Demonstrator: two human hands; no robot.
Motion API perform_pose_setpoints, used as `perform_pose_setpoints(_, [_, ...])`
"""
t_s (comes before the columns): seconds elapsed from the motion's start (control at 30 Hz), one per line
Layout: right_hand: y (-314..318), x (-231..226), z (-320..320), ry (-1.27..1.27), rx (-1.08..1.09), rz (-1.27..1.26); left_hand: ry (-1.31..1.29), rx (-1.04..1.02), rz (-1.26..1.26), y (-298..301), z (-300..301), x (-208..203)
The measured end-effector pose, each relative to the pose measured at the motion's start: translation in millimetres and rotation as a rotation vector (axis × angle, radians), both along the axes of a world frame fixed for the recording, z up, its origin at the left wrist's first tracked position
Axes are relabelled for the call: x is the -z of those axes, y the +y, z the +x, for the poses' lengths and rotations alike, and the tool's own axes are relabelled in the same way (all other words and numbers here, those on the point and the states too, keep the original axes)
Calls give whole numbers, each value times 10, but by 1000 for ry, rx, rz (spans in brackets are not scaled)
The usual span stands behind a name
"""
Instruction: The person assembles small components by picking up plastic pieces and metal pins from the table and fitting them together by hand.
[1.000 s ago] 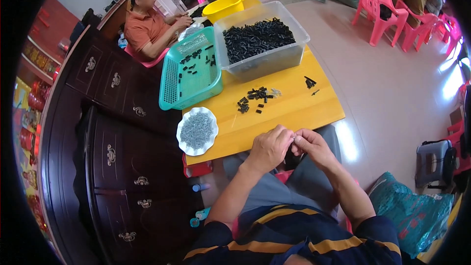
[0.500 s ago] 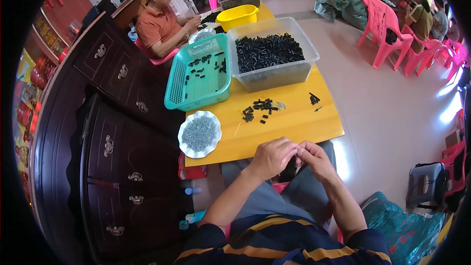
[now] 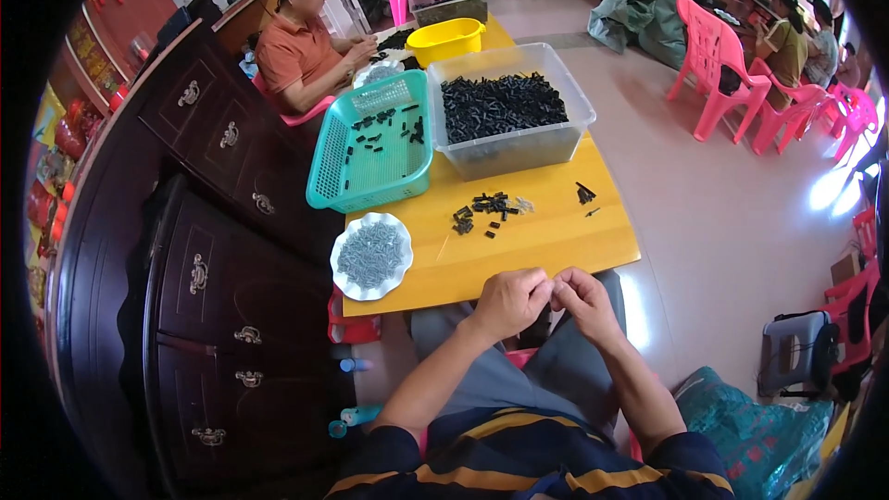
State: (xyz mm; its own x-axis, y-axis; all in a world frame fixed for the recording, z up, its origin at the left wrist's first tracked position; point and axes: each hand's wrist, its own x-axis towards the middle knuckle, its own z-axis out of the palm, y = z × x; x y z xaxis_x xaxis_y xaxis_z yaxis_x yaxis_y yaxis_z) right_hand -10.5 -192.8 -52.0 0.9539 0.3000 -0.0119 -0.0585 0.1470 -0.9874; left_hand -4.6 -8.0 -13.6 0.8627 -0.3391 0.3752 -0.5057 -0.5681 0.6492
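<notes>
My left hand (image 3: 512,302) and my right hand (image 3: 587,302) meet fingertip to fingertip above my lap, just off the table's near edge. Both are closed in a pinch; whatever lies between the fingers is too small or hidden to make out. Ahead of them on the yellow table (image 3: 519,264) lies a loose pile of small black plastic pieces (image 3: 488,206), with a few clear bits (image 3: 523,205) at its right side. Farther right are some longer black pieces (image 3: 585,193) and one thin dark piece (image 3: 593,213). A white scalloped plate (image 3: 406,259) at the left holds many small clear-grey pieces.
Behind the pile stand a green basket (image 3: 319,187) with scattered black pieces and a clear bin (image 3: 519,162) heaped with black parts. A yellow tub (image 3: 446,41) is beyond. A co-worker (image 3: 301,56) sits at far left. Dark cabinets (image 3: 213,315) flank the left side.
My hands stay together over my lap, and the fingers have shifted slightly, with the knuckles drawn in a little closer. The view has moved slightly; the things on the table look unchanged.
</notes>
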Motion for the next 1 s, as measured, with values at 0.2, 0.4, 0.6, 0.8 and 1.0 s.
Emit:
perform_pose_setpoints(0.2, [20, -42, 54, 102, 6, 109, 294, 85, -427, 101, 113, 165])
perform_pose_setpoints(0.4, [37, 59, 186, 104, 138, 28, 248, -99, -322, 313, 218, 456])
perform_pose_setpoints(0.6, [220, -49, 557, -292, 233, -612, 202, -154, -403, 427, 228, 738])
perform_pose_setpoints(0.8, [365, 130, 1141, -502, 203, -966, 234, -89, -429, 449, 188, 718])
perform_pose_setpoints(1.0, [534, 74, 1333, -487, 116, -1190, 242, -81, -479, 492, 173, 738])
